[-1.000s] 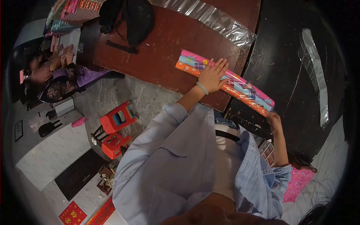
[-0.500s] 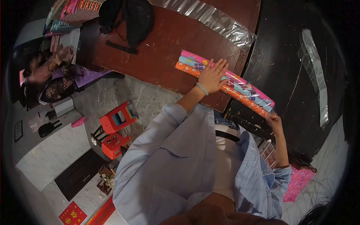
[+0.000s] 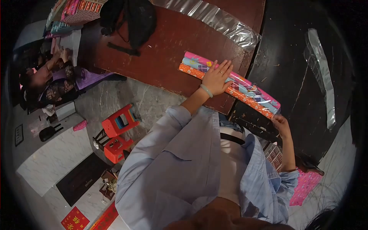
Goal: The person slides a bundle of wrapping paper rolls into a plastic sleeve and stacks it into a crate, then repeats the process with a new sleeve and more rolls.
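Observation:
Three rolls of patterned paper, pink, light blue and orange, lie side by side in a clear plastic sleeve [image 3: 251,95] across the joint between the brown and black table tops. My left hand [image 3: 217,78], with a ring and a pale bangle, rests flat on the middle of the rolls [image 3: 193,64], fingers stretched out. At their right end, my right hand [image 3: 281,125] has its fingers pinched together at the edge of the plastic sleeve. The exact grip there is small and partly hidden.
Clear plastic film [image 3: 214,21] lies along the far side of the brown table, and another plastic strip [image 3: 323,80] on the black one. A black bag [image 3: 140,23] sits at the back left. Red stools [image 3: 120,120] stand on the floor. Another person [image 3: 57,82] is at the far left.
My left hand and the rolls stay put. My right hand's fingers shift very slightly at the sleeve's end. The other person's hands at the far left have moved.

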`<state>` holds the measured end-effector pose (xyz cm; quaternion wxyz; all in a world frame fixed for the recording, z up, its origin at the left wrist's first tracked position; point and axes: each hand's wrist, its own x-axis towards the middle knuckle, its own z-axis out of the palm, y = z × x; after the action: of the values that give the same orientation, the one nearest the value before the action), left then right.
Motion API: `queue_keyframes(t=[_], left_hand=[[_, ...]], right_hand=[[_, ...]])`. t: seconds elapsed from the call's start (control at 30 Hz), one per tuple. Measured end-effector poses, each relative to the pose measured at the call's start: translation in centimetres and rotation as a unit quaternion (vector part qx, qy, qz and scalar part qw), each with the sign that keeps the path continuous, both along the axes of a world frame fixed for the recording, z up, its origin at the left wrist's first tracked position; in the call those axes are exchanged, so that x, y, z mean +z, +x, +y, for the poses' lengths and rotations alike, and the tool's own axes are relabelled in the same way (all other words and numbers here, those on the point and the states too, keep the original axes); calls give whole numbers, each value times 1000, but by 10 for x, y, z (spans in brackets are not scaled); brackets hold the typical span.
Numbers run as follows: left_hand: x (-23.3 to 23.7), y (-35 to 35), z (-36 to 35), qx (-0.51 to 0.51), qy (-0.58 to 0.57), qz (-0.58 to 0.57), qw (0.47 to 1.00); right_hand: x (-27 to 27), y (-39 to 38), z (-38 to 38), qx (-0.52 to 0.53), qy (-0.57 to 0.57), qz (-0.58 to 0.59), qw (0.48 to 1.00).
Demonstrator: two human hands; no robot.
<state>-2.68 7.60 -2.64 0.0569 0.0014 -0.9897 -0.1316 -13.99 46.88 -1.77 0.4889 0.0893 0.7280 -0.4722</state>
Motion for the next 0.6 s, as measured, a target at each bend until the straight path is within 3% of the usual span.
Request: queue_keyframes(t=[0.07,0.27,0.4,0.5,0.6], left_hand=[[0,1,0,1,-1,0,1000],[0,0,0,1,-2,2,1000],[-1,0,0,1,-7,1,1000],[-2,1,0,0,-3,0,1000],[-2,1,0,0,2,2,1000]], right_hand=[[-13,0,9,50,-93,42,994],[-23,3,9,-38,-32,-18,999],[-13,-6,5,-30,-23,-43,998],[-10,-12,9,46,-39,-70,996],[-9,-11,13,125,-15,12,992]])
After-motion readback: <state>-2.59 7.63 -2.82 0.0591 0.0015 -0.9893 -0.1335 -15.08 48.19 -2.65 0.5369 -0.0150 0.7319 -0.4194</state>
